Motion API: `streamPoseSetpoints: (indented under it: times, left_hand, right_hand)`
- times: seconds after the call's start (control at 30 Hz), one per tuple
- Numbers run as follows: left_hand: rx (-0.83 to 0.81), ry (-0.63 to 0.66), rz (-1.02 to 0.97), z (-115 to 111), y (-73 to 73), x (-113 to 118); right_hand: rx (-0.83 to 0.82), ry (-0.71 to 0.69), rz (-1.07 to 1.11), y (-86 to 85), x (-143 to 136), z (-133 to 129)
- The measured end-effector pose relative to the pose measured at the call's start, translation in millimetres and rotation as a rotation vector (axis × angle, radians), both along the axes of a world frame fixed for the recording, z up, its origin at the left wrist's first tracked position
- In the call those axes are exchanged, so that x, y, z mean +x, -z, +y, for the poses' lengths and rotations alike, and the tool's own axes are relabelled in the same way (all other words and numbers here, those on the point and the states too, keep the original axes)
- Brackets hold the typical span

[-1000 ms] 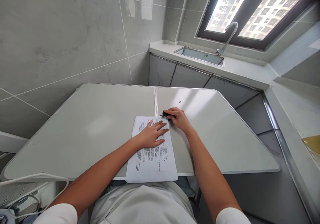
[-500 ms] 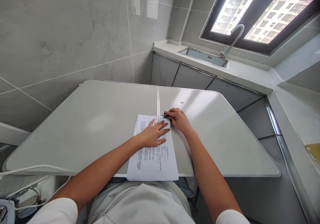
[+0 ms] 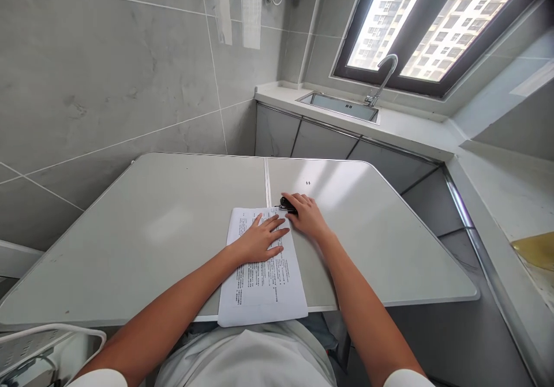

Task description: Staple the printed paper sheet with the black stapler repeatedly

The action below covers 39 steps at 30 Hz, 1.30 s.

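Printed paper lies on the white table, its near edge slightly over the table's front edge. My left hand rests flat on the paper with its fingers spread. At the paper's top right corner, a small black stapler-like tool sits against the sheet. The fingers of my right hand are wrapped round it from the right. Whether its jaws are pressed together is too small to tell.
The white table has a seam running away from me. Behind it stand a counter with a sink and a faucet under a window. A white cable and a rack are at the lower left.
The view has tilted up a little. My right hand has shifted its hold, and more of the black tool shows under its fingers. My left hand stays on the paper.
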<state>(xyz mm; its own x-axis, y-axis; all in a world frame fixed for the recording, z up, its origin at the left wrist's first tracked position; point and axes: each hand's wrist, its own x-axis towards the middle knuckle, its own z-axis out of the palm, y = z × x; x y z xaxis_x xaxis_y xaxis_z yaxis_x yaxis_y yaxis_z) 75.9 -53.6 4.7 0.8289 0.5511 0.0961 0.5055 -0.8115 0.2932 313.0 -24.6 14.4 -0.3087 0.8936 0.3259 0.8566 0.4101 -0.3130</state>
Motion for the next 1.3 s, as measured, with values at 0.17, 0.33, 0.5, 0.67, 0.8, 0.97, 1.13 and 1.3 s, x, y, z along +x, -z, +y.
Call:
streamPoseSetpoints:
  times: [0.17, 0.33, 0.5, 0.67, 0.8, 0.97, 1.13, 1.3]
  left_hand:
    - [-0.005, -0.023, -0.002, 12, 6.5, -5]
    - [0.082, -0.069, -0.067, 16, 2.8, -3]
    - [0.161, -0.452, -0.363, 27, -20.7, -22]
    - [0.113, -0.845, -0.355, 60, -12.9, -68]
    - [0.027, -0.949, -0.130, 78, 5.9, -82]
    - [0.023, -0.942, -0.019, 78, 11.2, -74]
    - [0.005, -0.934, -0.021, 74, 9.5, -73]
    - [0.005, -0.920, -0.029, 74, 8.9, -74]
  right_hand:
    - [-0.063, 0.185, 0.112, 9.1, 11, 6]
    - [0.094, 0.354, 0.341, 10.2, -4, 7]
    - [0.116, 0.237, 0.439, -4.6, -24, -5]
    - [-0.048, 0.014, 0.271, -7.5, -72, -42]
    - [-0.130, -0.035, 0.217, 2.2, -104, -75]
    - [-0.166, -0.048, 0.209, 8.2, -94, -81]
    - [-0.147, 0.025, 0.227, 10.1, -39, -75]
    - [-0.147, 0.136, 0.208, 9.8, 36, -77]
